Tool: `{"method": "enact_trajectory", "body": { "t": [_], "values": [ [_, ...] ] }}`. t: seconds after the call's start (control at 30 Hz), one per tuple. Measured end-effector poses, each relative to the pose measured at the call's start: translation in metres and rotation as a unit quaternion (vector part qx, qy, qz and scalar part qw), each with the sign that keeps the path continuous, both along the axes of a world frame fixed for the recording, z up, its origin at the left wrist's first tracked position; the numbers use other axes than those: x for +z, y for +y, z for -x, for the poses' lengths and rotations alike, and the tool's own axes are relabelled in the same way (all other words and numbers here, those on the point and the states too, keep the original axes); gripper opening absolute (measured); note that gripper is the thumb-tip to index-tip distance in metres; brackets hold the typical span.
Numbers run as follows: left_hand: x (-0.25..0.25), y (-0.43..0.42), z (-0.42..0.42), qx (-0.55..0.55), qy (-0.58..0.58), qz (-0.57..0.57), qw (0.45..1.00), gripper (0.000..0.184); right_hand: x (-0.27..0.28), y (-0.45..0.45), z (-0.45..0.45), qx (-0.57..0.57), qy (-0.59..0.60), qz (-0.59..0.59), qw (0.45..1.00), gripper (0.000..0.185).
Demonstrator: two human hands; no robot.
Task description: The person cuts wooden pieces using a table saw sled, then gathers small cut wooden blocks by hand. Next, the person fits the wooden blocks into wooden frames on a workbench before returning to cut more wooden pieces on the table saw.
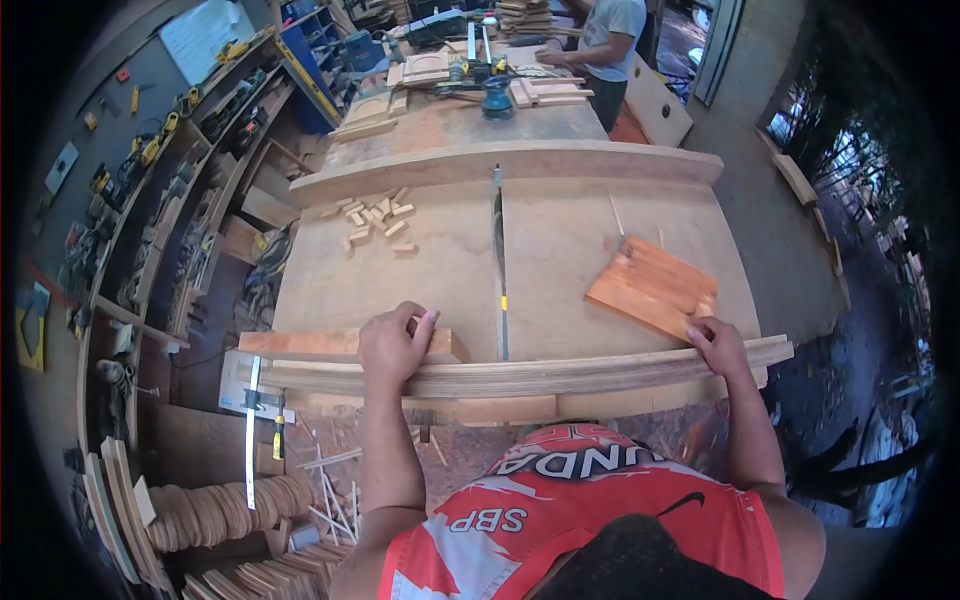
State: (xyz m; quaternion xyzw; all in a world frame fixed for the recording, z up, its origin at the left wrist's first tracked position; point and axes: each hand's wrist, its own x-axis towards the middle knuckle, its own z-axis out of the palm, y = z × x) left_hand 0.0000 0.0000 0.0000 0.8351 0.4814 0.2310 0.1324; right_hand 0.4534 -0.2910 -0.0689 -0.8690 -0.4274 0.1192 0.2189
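My left hand (pixel 393 347) is curled over a long wooden block (pixel 300 345) lying along the near rail of the wooden work surface. Its fingers are closed, and the thumb points to the right. My right hand (pixel 716 345) pinches the near right corner of a reddish-brown wooden board (pixel 655 287), which lies at a slant on the right half. Between the hands a dark slot (pixel 500 255) runs front to back, with a thin blade-like metal edge standing in it. Small wooden offcuts (pixel 375 222) lie scattered on the left half.
A layered wooden near rail (pixel 520 378) and a far rail (pixel 520 163) cross the surface. A clamp (pixel 253 420) hangs at the near left. Another person (pixel 607 50) stands at the far bench. Tool shelves (pixel 190 170) line the left; stacked wooden pieces (pixel 225 510) lie below.
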Motion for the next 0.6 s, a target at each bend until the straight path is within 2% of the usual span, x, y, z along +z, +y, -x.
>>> {"method": "enact_trajectory", "body": {
  "t": [0.17,0.3,0.37,0.6],
  "values": [
    [0.000,-0.002,0.001,-0.004,-0.003,-0.011,1.000,0.028,-0.002,-0.001,-0.002,-0.006,0.025,0.001,1.000,0.043],
    [-0.001,-0.001,0.001,-0.005,-0.005,-0.007,1.000,0.029,-0.001,-0.001,0.000,0.000,-0.002,-0.015,1.000,0.042],
    [-0.002,0.000,0.001,-0.006,-0.014,-0.014,1.000,0.029,-0.006,-0.001,-0.004,-0.007,0.034,-0.006,0.999,0.042],
    [-0.003,0.000,-0.001,-0.002,-0.016,-0.012,1.000,0.028,0.006,0.001,0.004,-0.007,0.000,0.004,1.000,0.041]
  ]
}}
